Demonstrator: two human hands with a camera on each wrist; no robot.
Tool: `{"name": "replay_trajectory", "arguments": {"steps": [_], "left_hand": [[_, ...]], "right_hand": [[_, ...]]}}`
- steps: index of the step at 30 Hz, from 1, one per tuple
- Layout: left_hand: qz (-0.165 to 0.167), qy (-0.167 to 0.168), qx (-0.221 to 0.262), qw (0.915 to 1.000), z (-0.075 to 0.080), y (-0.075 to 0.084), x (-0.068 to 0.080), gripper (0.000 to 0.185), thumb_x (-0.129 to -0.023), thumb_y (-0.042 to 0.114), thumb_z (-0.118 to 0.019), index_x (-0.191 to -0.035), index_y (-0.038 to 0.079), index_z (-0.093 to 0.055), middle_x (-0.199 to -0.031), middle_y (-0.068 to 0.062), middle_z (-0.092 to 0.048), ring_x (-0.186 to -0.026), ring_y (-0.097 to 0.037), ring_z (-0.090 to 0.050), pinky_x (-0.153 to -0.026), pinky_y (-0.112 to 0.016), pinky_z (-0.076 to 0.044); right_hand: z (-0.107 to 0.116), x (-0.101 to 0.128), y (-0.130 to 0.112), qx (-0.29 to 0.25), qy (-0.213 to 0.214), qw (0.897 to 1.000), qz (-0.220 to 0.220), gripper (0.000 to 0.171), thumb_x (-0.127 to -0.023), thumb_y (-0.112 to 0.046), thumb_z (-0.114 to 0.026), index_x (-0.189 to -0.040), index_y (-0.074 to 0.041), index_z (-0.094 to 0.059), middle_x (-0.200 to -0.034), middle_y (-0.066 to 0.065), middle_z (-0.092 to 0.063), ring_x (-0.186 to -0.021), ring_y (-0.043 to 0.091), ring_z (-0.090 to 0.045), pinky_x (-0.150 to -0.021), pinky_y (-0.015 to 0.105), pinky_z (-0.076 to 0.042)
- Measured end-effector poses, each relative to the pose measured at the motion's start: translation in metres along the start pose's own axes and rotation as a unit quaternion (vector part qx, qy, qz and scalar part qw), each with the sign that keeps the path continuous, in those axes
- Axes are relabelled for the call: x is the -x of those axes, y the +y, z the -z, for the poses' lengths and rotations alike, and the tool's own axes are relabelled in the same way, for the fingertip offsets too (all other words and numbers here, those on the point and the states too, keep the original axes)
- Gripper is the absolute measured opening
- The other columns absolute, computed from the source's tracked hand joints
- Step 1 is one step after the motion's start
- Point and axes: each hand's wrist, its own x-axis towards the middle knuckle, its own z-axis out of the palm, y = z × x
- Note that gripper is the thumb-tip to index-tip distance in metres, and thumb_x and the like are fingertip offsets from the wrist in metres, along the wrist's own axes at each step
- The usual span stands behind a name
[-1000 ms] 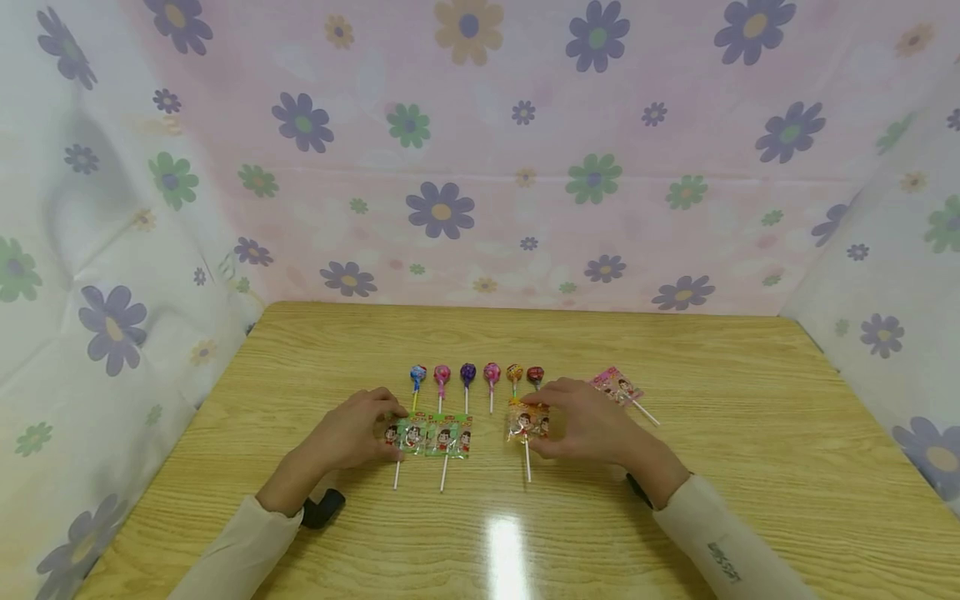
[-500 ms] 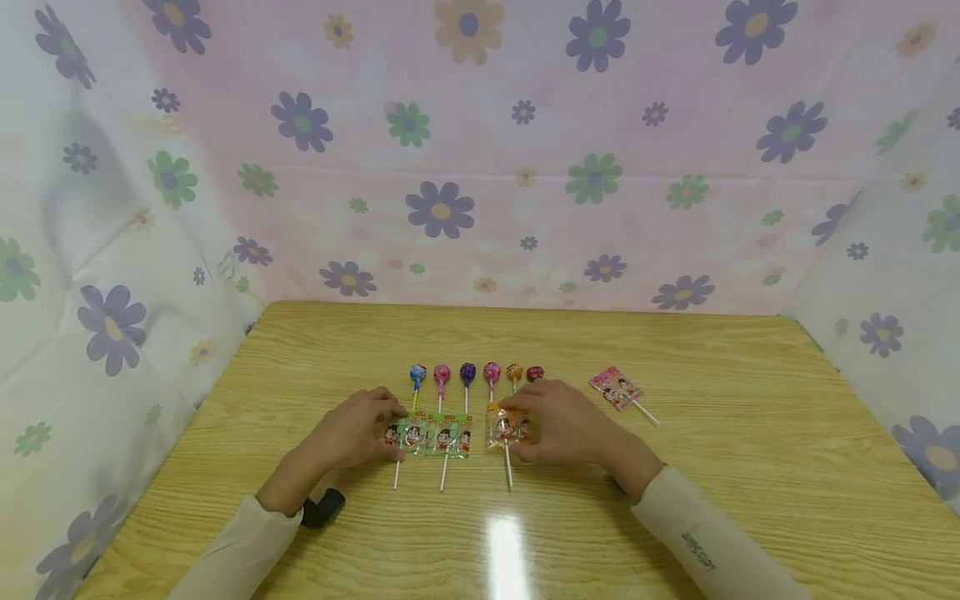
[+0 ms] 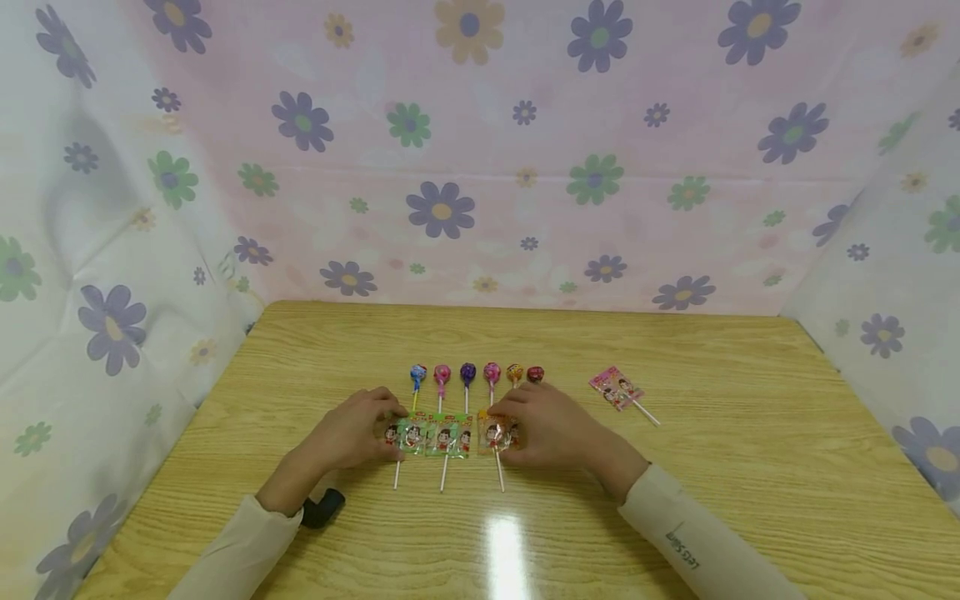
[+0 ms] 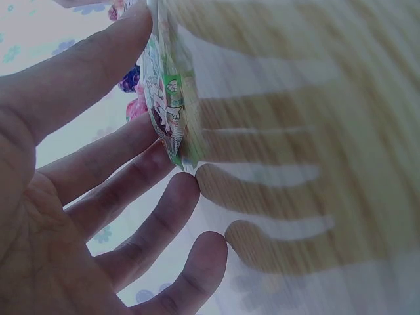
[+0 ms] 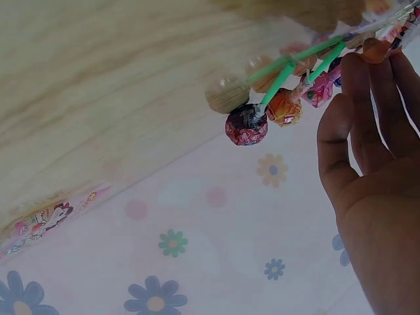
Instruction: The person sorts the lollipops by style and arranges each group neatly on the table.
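Observation:
My left hand (image 3: 351,433) holds a flat lollipop in a clear green-edged wrapper (image 3: 413,437) by its top and bottom edges. In the left wrist view, the thumb and fingertips touch that green wrapper (image 4: 172,108) from opposite sides. A second green-wrapped lollipop (image 3: 450,437) lies just right of it, stick toward me. Farther right, my right hand (image 3: 551,429) grips an orange-wrapped lollipop (image 3: 493,432) between thumb and fingers, a small gap from the green pair. Its wrapper is mostly out of sight in the right wrist view, past the fingers of my right hand (image 5: 377,144).
Behind the hands runs a row of several round lollipops, from a blue one (image 3: 417,374) to a dark red one (image 3: 535,374). A pink-wrapped flat lollipop (image 3: 617,388) lies slanted at the right. Flowered cloth (image 3: 480,275) stands around the wooden table (image 3: 675,517).
The right hand has moved left with the orange-wrapped lollipop, closer to the green ones. The left hand and its lollipop have stayed in place.

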Motion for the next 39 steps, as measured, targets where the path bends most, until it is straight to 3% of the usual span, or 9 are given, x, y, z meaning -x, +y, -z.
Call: {"name": "replay_trajectory", "arguments": {"steps": [12,23,32,39], "left_hand": [[0.001,0.001,-0.002,1.0,0.0,0.001,0.001,0.051,-0.073,0.034,-0.088,-0.117,0.012,-0.072,-0.123,-0.006,-0.062,-0.113,-0.032,-0.058,-0.095,-0.052,-0.052],[0.001,0.002,-0.001,1.0,0.001,0.001,0.001,0.052,-0.073,0.035,-0.088,-0.117,0.012,-0.072,-0.122,-0.005,-0.062,-0.113,-0.031,-0.058,-0.094,-0.051,-0.052],[0.0,0.003,-0.005,1.0,0.002,0.003,0.002,0.052,-0.073,0.033,-0.088,-0.117,0.012,-0.072,-0.123,-0.006,-0.062,-0.112,-0.032,-0.059,-0.093,-0.051,-0.052],[-0.003,0.005,-0.004,1.0,0.001,0.003,0.002,0.051,-0.073,0.033,-0.089,-0.117,0.012,-0.072,-0.123,-0.006,-0.062,-0.112,-0.032,-0.059,-0.093,-0.051,-0.052]], "right_hand": [[-0.001,-0.001,-0.004,0.011,-0.004,1.0,0.015,0.052,-0.085,-0.052,-0.073,-0.126,-0.02,-0.068,-0.122,-0.004,-0.067,-0.116,0.019,-0.061,-0.107,0.046,-0.045],[0.004,0.002,-0.003,-0.011,0.0,1.0,-0.002,0.049,-0.084,-0.049,-0.074,-0.124,-0.021,-0.069,-0.121,-0.005,-0.067,-0.114,0.016,-0.062,-0.103,0.04,-0.048],[0.009,0.024,0.023,-0.032,0.02,0.999,-0.03,0.045,-0.086,-0.044,-0.074,-0.124,-0.02,-0.069,-0.123,-0.003,-0.066,-0.115,0.02,-0.063,-0.1,0.042,-0.051],[0.015,0.053,0.061,-0.06,0.037,0.995,-0.077,0.043,-0.089,-0.04,-0.074,-0.127,-0.02,-0.068,-0.125,-0.001,-0.066,-0.117,0.022,-0.063,-0.098,0.047,-0.052]]}}
